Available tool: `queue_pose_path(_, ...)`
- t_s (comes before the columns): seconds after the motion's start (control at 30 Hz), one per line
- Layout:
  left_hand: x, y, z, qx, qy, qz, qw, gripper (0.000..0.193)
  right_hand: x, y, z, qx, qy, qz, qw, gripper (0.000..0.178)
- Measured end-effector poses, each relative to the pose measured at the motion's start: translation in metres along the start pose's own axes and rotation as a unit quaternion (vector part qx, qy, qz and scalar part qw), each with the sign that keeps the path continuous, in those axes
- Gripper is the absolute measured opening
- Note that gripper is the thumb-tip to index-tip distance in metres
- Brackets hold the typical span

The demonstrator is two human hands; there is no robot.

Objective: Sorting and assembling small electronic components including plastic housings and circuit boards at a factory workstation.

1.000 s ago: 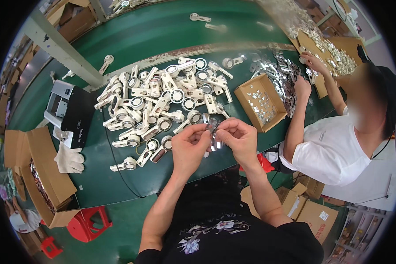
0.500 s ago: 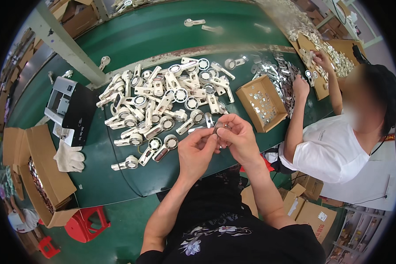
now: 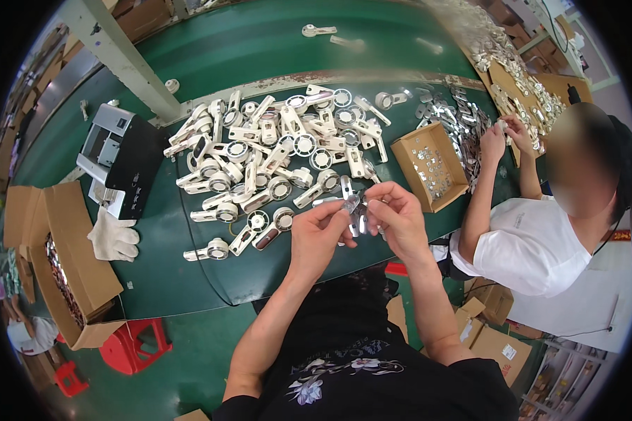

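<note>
Over the table's front edge, my left hand (image 3: 314, 238) is closed in a pinch on a thin, clear, shiny piece (image 3: 350, 203). Close by on the right, my right hand (image 3: 400, 219) is also pinched; whether it grips the same piece or another small one is too small to make out. Just beyond my fingers lie several shiny silver strips (image 3: 347, 186). A large heap of cream-white handheld-fan-like parts (image 3: 281, 140), each with a round grilled head and a slotted handle, covers the table behind and left of my hands.
Right of the heap stand an open cardboard box (image 3: 412, 165) of small metal pieces and a pile of silver plates (image 3: 463, 116). A co-worker (image 3: 534, 238) works there. At left are a black-and-silver machine (image 3: 116, 161), a white glove (image 3: 112, 235), a carton (image 3: 77, 263) and a cable (image 3: 202, 270).
My fingertips have drawn slightly apart, and a clear piece now shows between them. The co-worker's two hands have come together. The whole view has shifted a little.
</note>
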State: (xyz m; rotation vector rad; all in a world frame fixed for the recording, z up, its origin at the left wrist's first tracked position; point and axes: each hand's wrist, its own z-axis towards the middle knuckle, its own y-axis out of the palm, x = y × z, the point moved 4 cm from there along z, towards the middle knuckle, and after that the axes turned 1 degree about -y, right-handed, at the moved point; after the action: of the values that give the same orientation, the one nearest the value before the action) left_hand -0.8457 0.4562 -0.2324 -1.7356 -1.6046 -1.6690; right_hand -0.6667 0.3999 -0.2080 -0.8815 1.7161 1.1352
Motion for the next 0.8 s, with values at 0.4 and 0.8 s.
queue_pose_path(0.4,0.013,-0.049,-0.042,0.036,-0.079,0.042,0.995,0.025,-0.018,0.064,0.033,-0.088,-0.338,-0.62,0.702,0.045)
queue_pose_path(0.8,0.014,-0.057,-0.043,0.046,-0.065,0.008,0.997,0.031,-0.02,0.058,0.035,-0.081,-0.261,-0.545,0.793,0.043)
